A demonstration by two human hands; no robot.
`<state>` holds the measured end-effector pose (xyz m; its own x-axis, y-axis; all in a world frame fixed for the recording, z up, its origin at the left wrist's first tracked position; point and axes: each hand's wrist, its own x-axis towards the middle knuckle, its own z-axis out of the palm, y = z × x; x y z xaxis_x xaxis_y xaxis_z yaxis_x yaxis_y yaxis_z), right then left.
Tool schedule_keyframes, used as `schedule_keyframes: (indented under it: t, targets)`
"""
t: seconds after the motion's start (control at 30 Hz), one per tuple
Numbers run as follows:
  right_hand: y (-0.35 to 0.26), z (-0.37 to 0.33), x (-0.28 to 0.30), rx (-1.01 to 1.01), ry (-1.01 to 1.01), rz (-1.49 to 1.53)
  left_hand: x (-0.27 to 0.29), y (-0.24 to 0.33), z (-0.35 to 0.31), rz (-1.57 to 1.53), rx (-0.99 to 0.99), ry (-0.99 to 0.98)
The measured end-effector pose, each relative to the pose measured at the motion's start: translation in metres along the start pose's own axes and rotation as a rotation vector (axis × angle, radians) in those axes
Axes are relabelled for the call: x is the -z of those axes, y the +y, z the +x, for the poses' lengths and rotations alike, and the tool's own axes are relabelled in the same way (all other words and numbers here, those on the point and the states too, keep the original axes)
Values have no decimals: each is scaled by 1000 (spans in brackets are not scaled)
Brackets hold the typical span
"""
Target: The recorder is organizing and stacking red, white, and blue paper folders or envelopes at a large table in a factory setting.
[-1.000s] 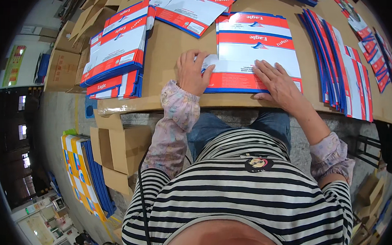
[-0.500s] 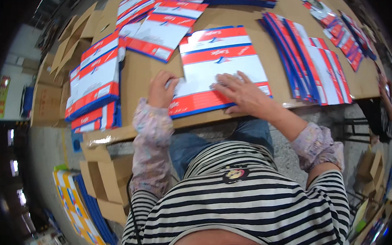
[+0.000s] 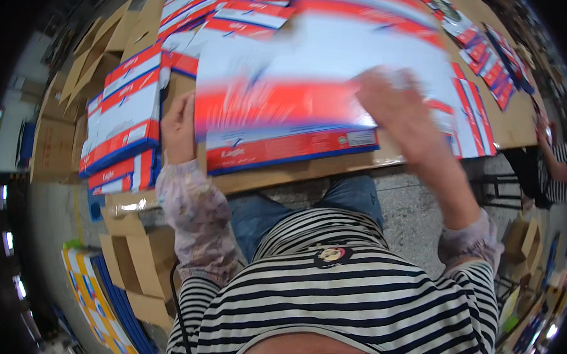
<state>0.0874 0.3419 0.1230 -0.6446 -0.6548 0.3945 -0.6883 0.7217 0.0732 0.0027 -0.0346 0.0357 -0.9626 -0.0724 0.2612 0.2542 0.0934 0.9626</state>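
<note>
A large flat pack (image 3: 283,65), printed red, white and blue, is tilted up off the table and smeared by motion. At its left edge is my left hand (image 3: 179,126), its fingers curled closed against the edge; the fingertips are partly hidden. My right hand (image 3: 393,102) lies over the pack's right part, too blurred to show how its fingers are set. Below the raised pack, a second pack (image 3: 291,150) of the same print lies flat along the table's near edge, mostly covered.
Piled packs (image 3: 123,117) lie left, with more loose ones (image 3: 247,15) at the far left. Fanned packs (image 3: 476,116) are on the right of the brown table (image 3: 516,122). Open cartons (image 3: 141,259) stand below left. Another person's arm (image 3: 554,159) shows at far right.
The top pack has come up off the table, looking larger and blurred, and one beneath it shows. My left hand moved left, my right hand up and right.
</note>
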Motion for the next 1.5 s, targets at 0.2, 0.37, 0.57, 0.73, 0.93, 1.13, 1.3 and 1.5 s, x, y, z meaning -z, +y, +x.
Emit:
schedule_keyframes:
  t: [0.2, 0.37, 0.57, 0.73, 0.93, 1.13, 1.3, 1.5]
  targets:
    - [99, -56, -19, -524, 394, -402, -26, -36, -54, 646, -200, -162]
    - [126, -113, -112, -1008, -137, -249, -49, -39, -67, 1050, -297, -212]
    - [60, -40, -93, -468, -14, -40, -41, -46, -59, 1101, -347, -212]
    - [-28, -7, -123, -179, -289, 276, -46, -44, -49, 1052, -303, -201]
    - [-34, -14, -151, -174, -257, 136, -48, -42, -47, 1006, -331, -166]
    - [-33, -10, -147, -157, -284, 152, -45, -44, -45, 946, -369, -160]
    - [-29, -6, -141, -132, -302, 120, -44, -50, -42, 916, -350, -188]
    - [-23, 8, -130, -79, -446, 124, -33, -56, -14, 839, -271, -263]
